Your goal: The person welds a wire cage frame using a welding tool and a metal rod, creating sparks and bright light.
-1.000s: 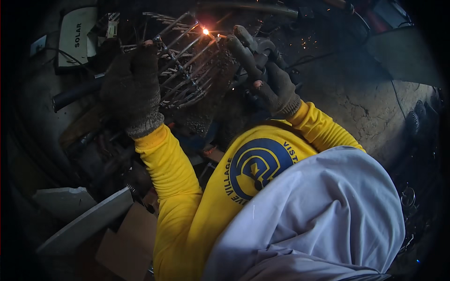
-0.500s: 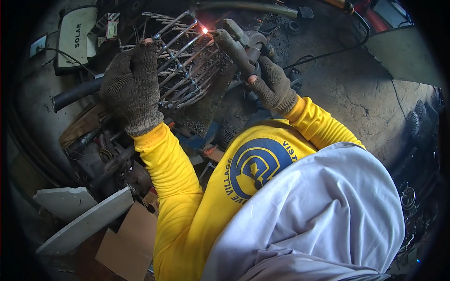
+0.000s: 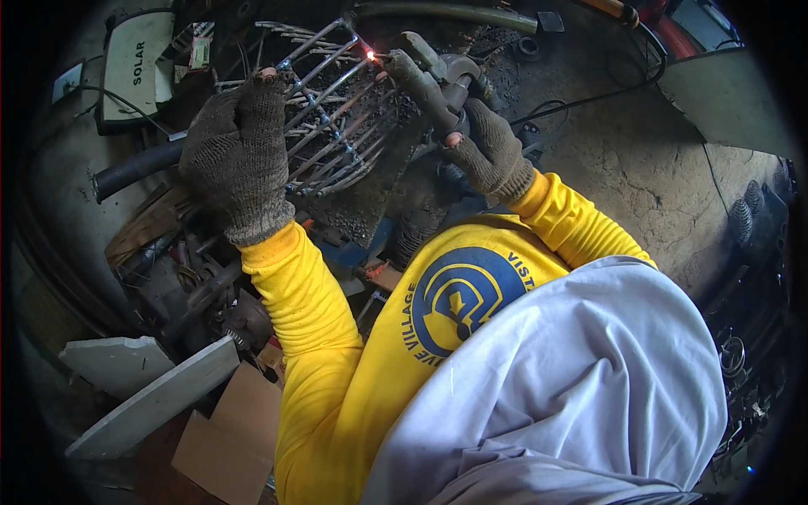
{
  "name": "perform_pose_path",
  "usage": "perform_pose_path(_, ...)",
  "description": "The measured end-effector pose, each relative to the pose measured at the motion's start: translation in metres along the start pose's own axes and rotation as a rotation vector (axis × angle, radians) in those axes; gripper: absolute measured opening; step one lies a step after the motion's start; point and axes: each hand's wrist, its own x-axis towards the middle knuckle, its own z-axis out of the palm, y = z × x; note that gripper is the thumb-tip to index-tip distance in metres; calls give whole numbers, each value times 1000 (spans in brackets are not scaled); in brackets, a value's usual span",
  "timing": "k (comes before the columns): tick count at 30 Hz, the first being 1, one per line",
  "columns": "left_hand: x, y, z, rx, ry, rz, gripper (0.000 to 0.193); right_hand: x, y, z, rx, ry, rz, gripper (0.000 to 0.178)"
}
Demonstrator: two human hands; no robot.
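Note:
A frame of welded metal rods (image 3: 324,126) lies at the upper middle, its bars crossed and joined in a rounded grille. My left hand (image 3: 238,151), in a dark knitted glove with a bare thumb tip, is closed at the frame's left edge; its curled fingers are mostly hidden underneath. Gripped in my gloved right hand (image 3: 488,156) is a thick, worn welding electrode holder (image 3: 425,88). Off its tip, a small orange-red glow (image 3: 370,55) burns at the frame's upper right bars. Both forearms wear yellow sleeves.
A dark pipe (image 3: 139,171) runs behind my left hand. Beyond the frame lies a long greenish tube (image 3: 446,12). A white box (image 3: 135,71) stands far left. Pale broken boards (image 3: 160,400) and a cardboard box (image 3: 227,438) are near left. Black cable (image 3: 589,99) crosses the floor at right.
The glow and the electrode holder's tip have shifted very slightly to the right. My left hand and the rod frame stay almost where they were.

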Motion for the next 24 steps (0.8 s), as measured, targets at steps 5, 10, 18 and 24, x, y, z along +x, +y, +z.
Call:
perform_pose_path(5, -3, 6, -4, 949, -151, 288, 20, 3, 4, 1, -21, -2, -62, 42)
perform_pose_path(10, -8, -57, -12, 271, -247, 230, 31, -8, 42, 7, -268, 25, -333, 38)
perform_pose_path(18, 12, 6, -3, 206, 146, 276, 22, -7, 4, -2, 137, 85, 110, 45)
perform_pose_path(24, 15, 13, -5, -192, 51, -49, 27, -9, 3, -3, 155, -17, 173, 47)
